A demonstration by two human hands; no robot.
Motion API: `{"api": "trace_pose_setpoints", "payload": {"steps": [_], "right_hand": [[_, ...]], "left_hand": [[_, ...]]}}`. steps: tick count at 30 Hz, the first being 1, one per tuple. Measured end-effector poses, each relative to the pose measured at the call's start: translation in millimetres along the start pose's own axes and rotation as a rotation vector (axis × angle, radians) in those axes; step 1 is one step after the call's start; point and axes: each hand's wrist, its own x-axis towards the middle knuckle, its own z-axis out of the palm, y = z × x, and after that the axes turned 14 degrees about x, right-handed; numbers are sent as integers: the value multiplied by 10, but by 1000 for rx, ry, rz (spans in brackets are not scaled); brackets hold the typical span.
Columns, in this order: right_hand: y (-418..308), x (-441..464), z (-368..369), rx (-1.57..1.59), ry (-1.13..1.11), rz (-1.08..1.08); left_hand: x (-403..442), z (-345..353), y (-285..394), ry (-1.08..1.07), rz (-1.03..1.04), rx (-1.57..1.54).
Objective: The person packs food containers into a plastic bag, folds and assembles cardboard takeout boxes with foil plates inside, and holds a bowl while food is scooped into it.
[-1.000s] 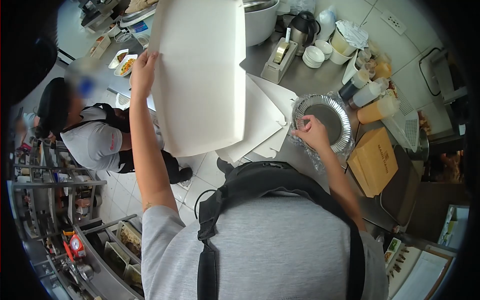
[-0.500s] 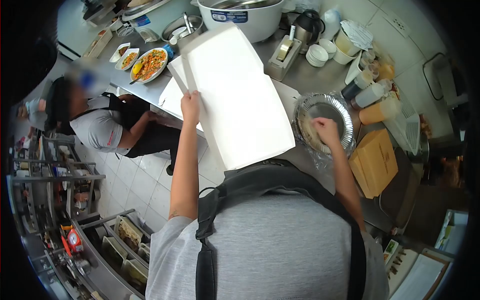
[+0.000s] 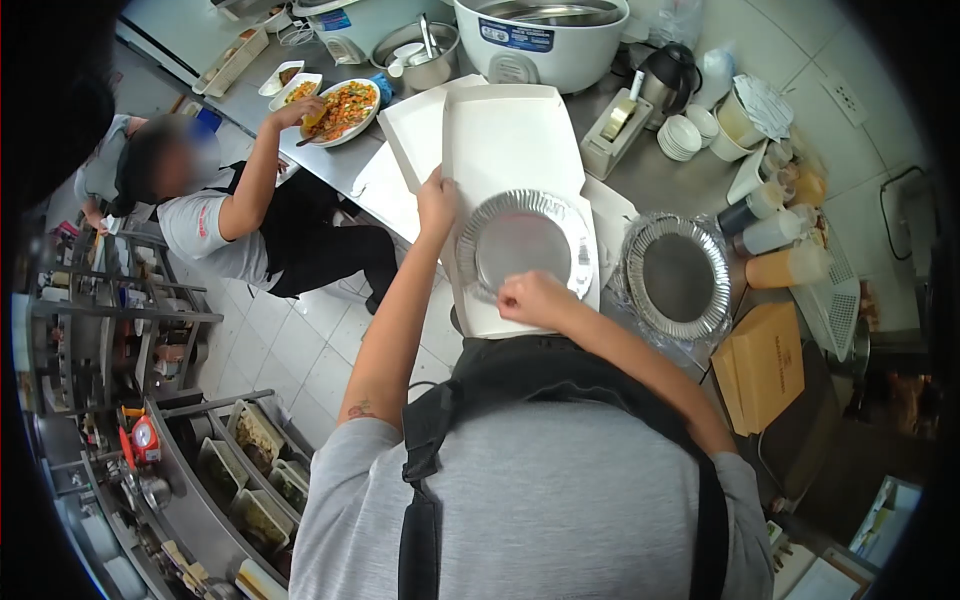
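Note:
An open white cardboard box (image 3: 512, 130) lies in front of my body. My left hand (image 3: 437, 205) is closed on its left edge. Inside the box's near half is a round foil pan (image 3: 522, 245) with a crimped silver rim. My right hand (image 3: 533, 300) has its fingers closed at the pan's near rim; the fingertips are partly hidden. To the right, more round foil pans (image 3: 678, 278) rest in clear plastic wrap.
Brown folded cardboard (image 3: 760, 370) and sauce bottles (image 3: 788, 268) are on the right. Behind the box stand a tape dispenser (image 3: 612, 130) and a large white cooker (image 3: 545, 50). At left, a co-worker (image 3: 225, 215) reaches to an oval plate of food (image 3: 350, 112).
My right hand has moved left from the wrapped foil pans to the box, where a foil pan now lies. The co-worker's arm has reached up to the food plate.

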Motion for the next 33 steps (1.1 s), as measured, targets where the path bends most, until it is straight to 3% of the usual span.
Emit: {"api": "trace_pose_setpoints", "payload": {"steps": [2,4,7,9,10,11,13,16,20,24,30,33], "right_hand": [[36,-43,107,118,-62,38],[-104,-83,-19,235,-192,216],[105,-95,-178,193,158,39],[426,-6,-465,108,518,334],[569,84,-670,134,672,148],[476,188,-901,-27,729,284],[808,364,-1104,-177,903,227],[1139,472,-1345,195,691,428],[1343,419,-1327,288,779,428],[1193,243,-1273,30,723,406],[961,174,-1260,-58,564,119],[857,212,-1333,-46,456,206]], "left_hand": [[35,5,-50,10,23,16],[24,-36,-44,-52,-85,-14],[74,-117,-36,-130,-192,-129],[133,-189,-7,-176,-275,-224],[183,-179,-54,-174,-248,-206],[257,-125,-131,-171,-220,-190],[407,-94,-200,-148,-94,-6],[461,-141,-283,-257,-129,-102],[349,-307,-316,-243,-103,-121],[152,-440,-199,-244,-33,-54],[-40,-512,-97,-289,114,56],[-78,-497,-70,-295,97,78]]}}
